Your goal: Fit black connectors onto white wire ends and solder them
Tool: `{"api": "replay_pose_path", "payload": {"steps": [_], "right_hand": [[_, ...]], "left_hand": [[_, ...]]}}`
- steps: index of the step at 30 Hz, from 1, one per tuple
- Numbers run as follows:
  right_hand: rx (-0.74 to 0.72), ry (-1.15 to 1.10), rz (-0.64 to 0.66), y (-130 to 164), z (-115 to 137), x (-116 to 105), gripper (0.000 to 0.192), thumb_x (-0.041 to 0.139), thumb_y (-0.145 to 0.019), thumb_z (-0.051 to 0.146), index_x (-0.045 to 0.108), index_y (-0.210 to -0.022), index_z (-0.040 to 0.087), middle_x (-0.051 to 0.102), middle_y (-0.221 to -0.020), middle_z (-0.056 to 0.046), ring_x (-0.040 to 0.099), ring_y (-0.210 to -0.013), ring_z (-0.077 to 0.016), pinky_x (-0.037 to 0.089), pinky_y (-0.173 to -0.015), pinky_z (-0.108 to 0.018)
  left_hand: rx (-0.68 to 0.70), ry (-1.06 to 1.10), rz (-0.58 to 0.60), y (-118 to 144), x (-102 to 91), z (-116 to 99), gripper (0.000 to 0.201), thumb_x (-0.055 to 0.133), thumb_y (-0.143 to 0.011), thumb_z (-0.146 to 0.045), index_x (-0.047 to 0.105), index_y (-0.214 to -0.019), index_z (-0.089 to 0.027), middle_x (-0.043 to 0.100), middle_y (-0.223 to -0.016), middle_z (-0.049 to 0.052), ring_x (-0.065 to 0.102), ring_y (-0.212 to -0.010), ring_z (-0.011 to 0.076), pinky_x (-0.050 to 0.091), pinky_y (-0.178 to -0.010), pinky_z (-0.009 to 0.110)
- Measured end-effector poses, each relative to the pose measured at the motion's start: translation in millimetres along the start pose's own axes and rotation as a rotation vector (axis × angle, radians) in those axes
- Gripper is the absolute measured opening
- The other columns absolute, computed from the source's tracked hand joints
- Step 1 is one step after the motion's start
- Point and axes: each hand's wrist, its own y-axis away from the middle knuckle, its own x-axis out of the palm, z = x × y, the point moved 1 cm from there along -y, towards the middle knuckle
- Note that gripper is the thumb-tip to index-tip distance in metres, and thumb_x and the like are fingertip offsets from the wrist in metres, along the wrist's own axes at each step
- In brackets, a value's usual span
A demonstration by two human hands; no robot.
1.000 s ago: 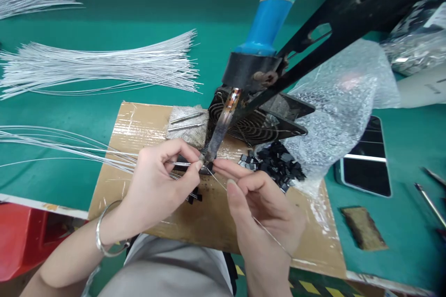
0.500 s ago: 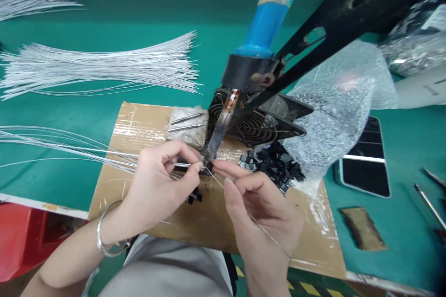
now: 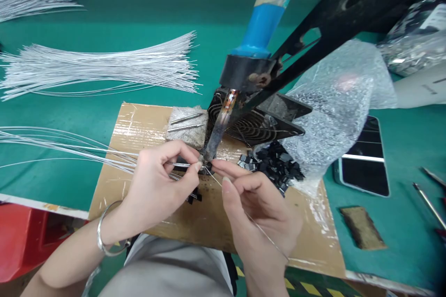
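Between the thumb and index finger of my left hand (image 3: 162, 188), closed in a pinch, are the ends of thin white wires (image 3: 120, 161) that trail off to the left. My right hand (image 3: 259, 209) grips a thin solder wire (image 3: 266, 236) that crosses the palm, its front end at the tip of a soldering iron (image 3: 218, 130). The iron points down from a black stand arm, with its tip close to my left fingertips. My right index fingertip is beside a small black piece at the tip; whether it touches it is unclear. My fingers partly hide the joint.
A cardboard sheet (image 3: 188, 225) lies under my hands. Behind it are a black fan (image 3: 254, 125) and a block with two metal rods (image 3: 188, 137). Black pieces (image 3: 282, 167), bubble wrap (image 3: 331, 111), a phone (image 3: 364, 174) and a brown pad (image 3: 363, 227) are rightward; a wire bundle (image 3: 104, 69) is left.
My right hand has shifted slightly left, its thumb drawing a little nearer the iron's tip with the solder wire. My left hand has stayed nearly still.
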Motion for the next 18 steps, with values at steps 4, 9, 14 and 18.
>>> {"api": "replay_pose_path", "payload": {"steps": [4,9,14,18], "right_hand": [[-0.001,0.005,-0.007,1.1,-1.1,0.6,0.021,0.070,-0.094,0.016,0.062,-0.076,0.023,0.081,-0.112,-0.006,0.078,-0.103,-0.0179,0.062,-0.094,-0.028],[-0.026,0.016,0.005,2.0,-0.6,0.1,0.022,0.068,-0.095,0.014,0.060,-0.076,0.023,0.082,-0.113,-0.003,0.078,-0.102,-0.0158,0.059,-0.095,-0.025],[-0.039,0.059,0.010,1.7,-1.0,-0.2,0.023,0.068,-0.094,0.013,0.059,-0.076,0.024,0.082,-0.112,0.000,0.078,-0.103,-0.0136,0.058,-0.095,-0.023],[-0.030,0.090,0.007,1.4,-1.8,-0.2,0.022,0.068,-0.093,0.015,0.059,-0.075,0.024,0.082,-0.112,-0.001,0.078,-0.102,-0.0161,0.059,-0.094,-0.027]], "left_hand": [[0.014,-0.002,-0.005,0.5,0.3,0.7,0.009,0.064,-0.080,-0.014,0.067,-0.073,-0.017,0.076,-0.081,0.004,0.068,-0.069,0.0159,0.045,-0.055,0.025],[0.031,0.001,-0.014,2.4,0.3,1.2,0.009,0.064,-0.080,-0.013,0.067,-0.073,-0.017,0.076,-0.080,0.003,0.066,-0.068,0.0145,0.045,-0.055,0.024],[0.036,-0.011,-0.023,2.9,-0.2,2.6,0.009,0.063,-0.080,-0.014,0.066,-0.072,-0.018,0.076,-0.079,0.003,0.065,-0.066,0.0145,0.042,-0.052,0.024],[0.021,-0.049,-0.025,0.6,0.6,3.8,0.009,0.063,-0.079,-0.015,0.066,-0.071,-0.018,0.076,-0.079,0.003,0.066,-0.067,0.0151,0.041,-0.051,0.024]]}}
